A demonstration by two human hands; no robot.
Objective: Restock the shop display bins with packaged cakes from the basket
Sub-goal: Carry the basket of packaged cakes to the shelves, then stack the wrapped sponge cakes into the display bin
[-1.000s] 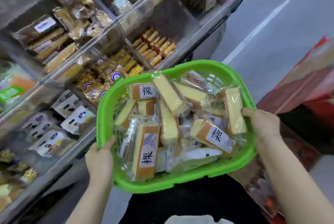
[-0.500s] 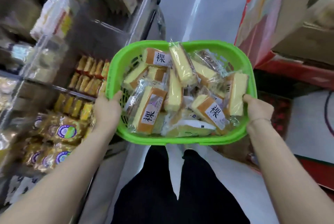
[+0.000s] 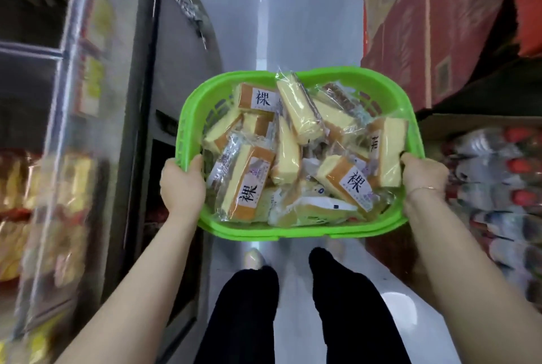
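Both hands are clenched on the green basket [image 3: 296,233]. The left hand [image 3: 182,184] grasps the rim at 9 o'clock; the right hand [image 3: 423,177] grasps the rim at 3 o'clock. The basket sits at frame centre, above the floor [image 3: 265,11], filled with packaged cakes [image 3: 296,109]. Compared with half a second earlier, the display bins [image 3: 58,187] sit farther out at 9 o'clock, and the aisle now runs straight to 12 o'clock. The bins and the bottles [image 3: 498,187] at 3 o'clock are motion-blurred; their contents are illegible.
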